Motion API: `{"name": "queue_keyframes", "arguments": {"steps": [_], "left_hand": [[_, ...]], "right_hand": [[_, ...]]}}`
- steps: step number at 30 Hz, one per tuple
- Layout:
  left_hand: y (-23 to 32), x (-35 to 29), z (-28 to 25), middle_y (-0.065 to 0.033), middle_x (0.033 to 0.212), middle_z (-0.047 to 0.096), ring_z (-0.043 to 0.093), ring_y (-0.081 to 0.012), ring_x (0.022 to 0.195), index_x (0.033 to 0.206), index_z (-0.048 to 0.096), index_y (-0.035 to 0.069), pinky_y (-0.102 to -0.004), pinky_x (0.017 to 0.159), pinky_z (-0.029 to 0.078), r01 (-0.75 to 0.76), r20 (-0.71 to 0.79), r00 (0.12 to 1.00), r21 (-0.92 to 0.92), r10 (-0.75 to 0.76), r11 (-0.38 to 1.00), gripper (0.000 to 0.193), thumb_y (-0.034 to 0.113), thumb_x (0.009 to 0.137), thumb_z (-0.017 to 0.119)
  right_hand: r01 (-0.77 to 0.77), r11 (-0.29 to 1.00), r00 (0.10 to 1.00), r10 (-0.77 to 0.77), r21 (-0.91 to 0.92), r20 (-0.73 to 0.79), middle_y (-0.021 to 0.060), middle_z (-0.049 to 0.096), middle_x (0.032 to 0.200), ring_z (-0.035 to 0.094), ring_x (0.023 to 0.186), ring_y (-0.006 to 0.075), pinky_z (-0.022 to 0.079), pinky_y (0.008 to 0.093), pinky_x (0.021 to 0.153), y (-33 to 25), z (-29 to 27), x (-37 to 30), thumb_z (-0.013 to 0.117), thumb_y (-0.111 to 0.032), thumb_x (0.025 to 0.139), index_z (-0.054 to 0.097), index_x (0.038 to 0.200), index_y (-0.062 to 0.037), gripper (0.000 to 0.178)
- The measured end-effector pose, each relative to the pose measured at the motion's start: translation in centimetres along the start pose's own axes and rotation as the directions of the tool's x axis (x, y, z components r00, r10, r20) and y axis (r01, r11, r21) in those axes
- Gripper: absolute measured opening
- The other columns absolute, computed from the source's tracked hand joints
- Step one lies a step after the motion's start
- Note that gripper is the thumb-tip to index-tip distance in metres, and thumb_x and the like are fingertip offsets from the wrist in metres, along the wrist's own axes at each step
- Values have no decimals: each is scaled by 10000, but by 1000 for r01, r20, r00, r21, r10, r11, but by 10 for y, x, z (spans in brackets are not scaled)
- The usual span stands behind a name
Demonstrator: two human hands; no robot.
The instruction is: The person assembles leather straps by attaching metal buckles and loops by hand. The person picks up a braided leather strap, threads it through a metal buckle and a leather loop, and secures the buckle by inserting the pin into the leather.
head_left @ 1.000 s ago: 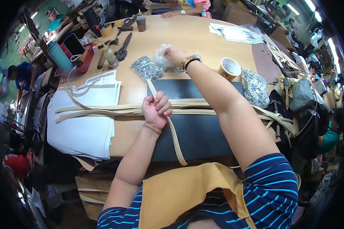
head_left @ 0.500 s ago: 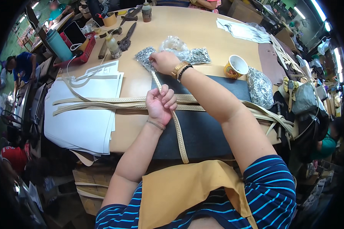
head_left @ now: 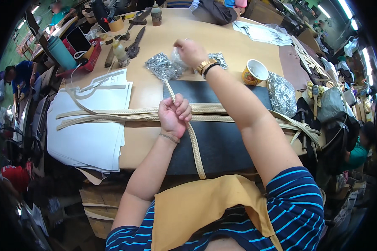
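Note:
My left hand (head_left: 174,115) is closed around a stitched cream strap (head_left: 194,146). The strap's far end reaches a bag of small silver metal pieces (head_left: 159,66), and its near end hangs toward the table's front edge. Over a clear plastic bag (head_left: 177,58) is my right hand (head_left: 191,52), palm down with fingers drawn together. Whatever those fingers pinch is hidden or too small to name. Another bag of silver pieces (head_left: 218,60) lies partly behind the right wrist. Beneath my left hand, a bundle of similar straps (head_left: 205,109) crosses the black mat (head_left: 209,144).
A paper cup (head_left: 255,72) and a larger bag of metal pieces (head_left: 282,95) stand right of my right forearm. White sheets (head_left: 88,142) lie at left. Farther back are a glue bottle (head_left: 121,53), shears (head_left: 135,44) and a red basket (head_left: 81,65). A person's dark sleeve (head_left: 218,11) shows at the far edge.
My right hand has moved away from the left bag of metal pieces, farther and to the right. The left hand keeps its hold on the strap. A dark sleeve has appeared at the far edge.

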State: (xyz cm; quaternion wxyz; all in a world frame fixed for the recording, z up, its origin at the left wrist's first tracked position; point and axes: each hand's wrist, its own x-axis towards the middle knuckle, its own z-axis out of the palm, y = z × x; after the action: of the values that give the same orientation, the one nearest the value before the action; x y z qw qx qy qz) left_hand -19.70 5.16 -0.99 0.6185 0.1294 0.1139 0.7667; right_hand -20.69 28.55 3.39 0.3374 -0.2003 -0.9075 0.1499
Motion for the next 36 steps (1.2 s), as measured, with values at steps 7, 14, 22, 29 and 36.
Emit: {"name": "queue_keyframes", "arguments": {"steps": [7,14,22,29,36], "left_hand": [[-5,3,2,47,578,313,323,-77,484,734,374,159,-235,468,321,5,-23,1000,54,-4,999,271,348,927,398],[-2,1,-1,43,580,317,326,-78,484,731,376,154,-241,469,332,7,-42,999,58,-4,998,280,345,936,391],[-6,4,0,45,584,319,327,-75,486,737,383,154,-231,472,340,11,-53,999,121,-5,993,279,345,940,389],[-7,3,0,48,588,319,328,-70,489,751,387,154,-228,475,344,14,-45,999,163,-7,987,286,363,946,390],[-9,3,3,45,591,317,326,-74,493,744,384,153,-232,479,343,29,-47,999,189,-20,981,290,360,946,386]], "right_hand": [[-459,846,880,475,-270,-9,160,701,928,669,932,307,516,408,861,95,-54,-35,626,-190,817,701,958,-100,184],[-351,901,804,430,-256,410,113,720,884,684,868,257,532,374,833,97,-66,-50,757,-281,743,752,904,-107,238],[-330,864,839,453,-380,302,93,720,934,677,906,273,530,388,831,88,-64,-58,705,-309,802,753,955,-160,219],[-304,915,896,369,-266,248,118,716,930,678,902,280,530,397,824,86,-80,-61,673,-265,830,740,968,-132,203],[-247,900,843,382,-359,378,100,718,906,681,885,269,532,393,813,88,-76,-61,682,-244,818,741,928,-136,165]]}}
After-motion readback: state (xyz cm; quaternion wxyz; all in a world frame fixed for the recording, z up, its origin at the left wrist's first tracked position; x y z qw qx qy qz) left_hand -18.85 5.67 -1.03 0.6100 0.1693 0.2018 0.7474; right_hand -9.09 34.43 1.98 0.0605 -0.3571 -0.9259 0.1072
